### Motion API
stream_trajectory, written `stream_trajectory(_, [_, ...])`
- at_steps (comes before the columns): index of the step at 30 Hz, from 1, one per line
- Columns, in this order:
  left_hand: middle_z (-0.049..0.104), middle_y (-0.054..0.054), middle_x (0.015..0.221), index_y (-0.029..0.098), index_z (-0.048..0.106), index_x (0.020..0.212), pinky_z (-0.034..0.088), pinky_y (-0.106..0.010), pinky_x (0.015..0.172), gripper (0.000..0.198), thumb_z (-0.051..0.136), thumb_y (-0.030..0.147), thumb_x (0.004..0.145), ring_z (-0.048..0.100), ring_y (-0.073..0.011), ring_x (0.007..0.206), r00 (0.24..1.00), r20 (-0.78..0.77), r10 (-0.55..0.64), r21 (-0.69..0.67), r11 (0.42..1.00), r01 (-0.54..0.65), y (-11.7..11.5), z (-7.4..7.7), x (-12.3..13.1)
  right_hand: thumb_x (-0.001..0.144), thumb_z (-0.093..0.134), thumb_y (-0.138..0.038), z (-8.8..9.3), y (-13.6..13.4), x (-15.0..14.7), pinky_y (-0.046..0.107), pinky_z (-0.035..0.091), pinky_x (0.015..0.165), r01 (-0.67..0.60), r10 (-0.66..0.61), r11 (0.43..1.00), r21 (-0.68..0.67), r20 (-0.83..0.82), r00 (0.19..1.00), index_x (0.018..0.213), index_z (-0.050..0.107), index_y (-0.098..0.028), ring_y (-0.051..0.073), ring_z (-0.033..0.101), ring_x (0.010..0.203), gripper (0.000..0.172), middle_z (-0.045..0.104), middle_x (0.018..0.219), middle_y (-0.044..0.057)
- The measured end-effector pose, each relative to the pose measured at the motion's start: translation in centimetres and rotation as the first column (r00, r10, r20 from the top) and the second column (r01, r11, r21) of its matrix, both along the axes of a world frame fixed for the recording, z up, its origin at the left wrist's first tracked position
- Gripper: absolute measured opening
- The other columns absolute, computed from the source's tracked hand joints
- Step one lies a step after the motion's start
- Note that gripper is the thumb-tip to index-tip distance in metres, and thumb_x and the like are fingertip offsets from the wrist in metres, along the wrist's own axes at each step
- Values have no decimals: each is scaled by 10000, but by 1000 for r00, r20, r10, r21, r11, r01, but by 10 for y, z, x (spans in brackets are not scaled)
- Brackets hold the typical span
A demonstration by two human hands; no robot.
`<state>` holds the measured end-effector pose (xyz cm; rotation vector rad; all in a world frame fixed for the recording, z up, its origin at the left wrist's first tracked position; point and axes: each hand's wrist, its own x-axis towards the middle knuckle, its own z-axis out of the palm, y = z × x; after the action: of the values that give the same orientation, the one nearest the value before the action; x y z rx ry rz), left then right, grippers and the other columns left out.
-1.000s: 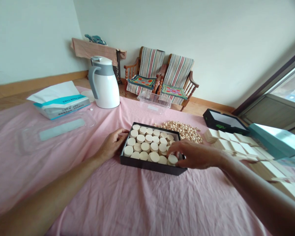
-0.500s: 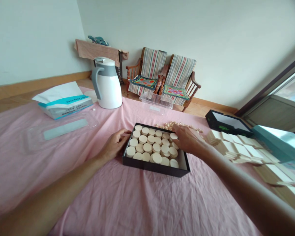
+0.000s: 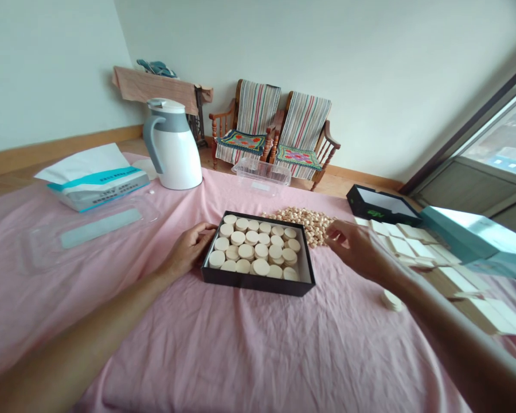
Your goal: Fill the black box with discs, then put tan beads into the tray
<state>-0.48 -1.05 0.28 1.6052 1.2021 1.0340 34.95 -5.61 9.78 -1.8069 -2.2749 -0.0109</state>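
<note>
One box (image 3: 258, 282) of wooden discs (image 3: 246, 251), mid-scene on pink cloth (image 3: 258, 350). Left hand (image 3: 191, 248) against the box's left wall, fingers half bent; whether it grips, cannot tell. Right hand (image 3: 350, 244) at the right end of a bead heap (image 3: 298, 217), fingers loosely bent and parted from the thumb; nothing seen in them. Risks, as judged: a push from the left hand could send discs sliding or toppling, given slack along the right wall and uneven stacks; a low sweep of the right hand could scatter beads; the right forearm could knock the loose stack (image 3: 391, 300) just beside it. Counts: about twenty-four disc tops in the box, four rows of six; one stack outside; one jug (image 3: 179, 158), one tissue pack (image 3: 98, 184), two chairs (image 3: 257, 112). Beads and the wood squares (image 3: 406, 248) at right: too many, overlapping, uncounted.
</note>
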Motion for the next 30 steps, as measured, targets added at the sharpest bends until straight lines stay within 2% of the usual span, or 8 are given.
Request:
stream_trajectory(6, [698, -71, 908, 149, 591, 1079, 469, -248, 602, 554, 552, 612, 777, 644, -213, 751, 999, -22, 46, 28, 999, -46, 3, -2, 2, 815, 498, -340, -3, -37, 94, 288, 439, 633, 188, -186, 970, -154, 26, 982, 861, 603, -181, 178, 611, 695, 195, 667, 804, 65])
stream_trajectory(8, [696, -69, 932, 141, 584, 1103, 471, -247, 612, 579, 538, 620, 782, 639, -211, 757, 998, -44, 51, 28, 998, -50, 3, -1, 2, 783, 544, -329, -7, -51, 117, 302, 461, 658, 213, -205, 945, -248, 56, 977, 934, 611, -177, 188, 625, 727, 224, 677, 886, 84])
stream_trajectory(10, [694, -71, 959, 133, 579, 1120, 478, -252, 632, 609, 525, 636, 781, 639, -220, 791, 996, -64, 57, 25, 998, -56, 3, -2, 2, 741, 594, -297, -13, -65, 131, 314, 477, 709, 186, -169, 922, -339, 79, 982, 1035, 597, -180, 193, 638, 774, 316, 667, 1005, 101])
stream_trajectory(13, [688, -85, 1010, 132, 568, 1152, 491, -265, 672, 647, 515, 652, 771, 642, -233, 848, 993, -96, 73, 23, 997, -71, 6, -4, 1, 714, 611, -232, -24, -80, 135, 324, 481, 763, 148, -112, 891, -430, 109, 988, 1166, 544, -177, 203, 643, 832, 460, 635, 1107, 121])
stream_trajectory(16, [674, -100, 1070, 134, 558, 1182, 492, -278, 718, 658, 501, 650, 778, 636, -245, 899, 985, -148, 94, 46, 995, -88, 9, -7, -3, 729, 597, -206, -36, -85, 129, 338, 466, 816, 141, -95, 895, -422, 129, 987, 1225, 508, -160, 224, 632, 898, 506, 612, 1127, 138])
stream_trajectory(22, [665, -115, 1093, 127, 540, 1206, 484, -291, 737, 654, 470, 634, 799, 628, -259, 922, 977, -193, 92, 54, 995, -83, 9, -8, -5, 751, 605, -265, -47, -81, 122, 366, 449, 828, 187, -122, 897, -401, 181, 976, 1164, 544, -146, 268, 588, 972, 433, 619, 1066, 157])
stream_trajectory(27, [658, -124, 1103, 118, 545, 1174, 477, -291, 747, 655, 473, 643, 789, 617, -268, 945, 975, -202, 95, 52, 995, -87, 8, -5, -3, 687, 566, -125, -45, -81, 135, 323, 468, 811, 145, -127, 893, -427, 70, 989, 1136, 575, -190, 236, 607, 959, 454, 639, 1087, 116])
stream_trajectory(30, [660, -123, 1093, 119, 543, 1167, 478, -291, 737, 673, 481, 661, 774, 615, -273, 946, 976, -195, 100, 39, 995, -94, 8, -4, -3, 698, 547, -125, -47, -79, 147, 315, 474, 802, 111, -115, 901, -420, 16, 993, 1084, 620, -196, 228, 615, 939, 399, 660, 1045, 105])
